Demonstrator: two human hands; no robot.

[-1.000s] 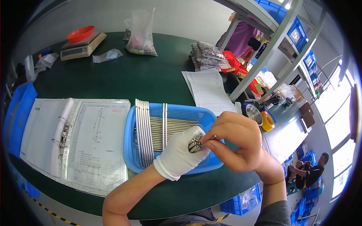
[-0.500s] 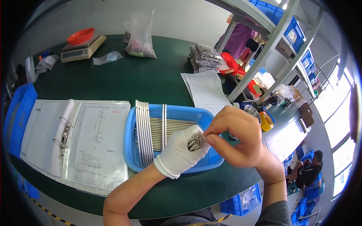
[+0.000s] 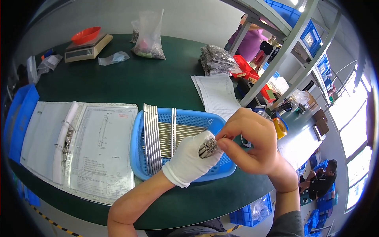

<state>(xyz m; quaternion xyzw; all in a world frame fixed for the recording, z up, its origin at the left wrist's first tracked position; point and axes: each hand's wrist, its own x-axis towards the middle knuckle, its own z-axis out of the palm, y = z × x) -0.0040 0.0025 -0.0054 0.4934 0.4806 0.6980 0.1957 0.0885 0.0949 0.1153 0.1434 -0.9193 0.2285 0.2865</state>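
So the person's got their left hand in a white fabric glove point(image 3: 190, 158) wrapped snugly round a bundle of slim silver metal tubes point(image 3: 207, 149), open ends facing up, held above the right side of a blue perforated plastic basket point(image 3: 136, 168). The bare right hand point(image 3: 252, 143) has thumb and forefinger in a narrow pinch right by those ends; can't tell if there's a thin piece between them. More long silver metal rods point(image 3: 151, 138) sit in the basket. Looks like the step in hand is fiddly one-by-one work at the tube ends. Next move probably calls for a steady bundle and careful fingertip aim.
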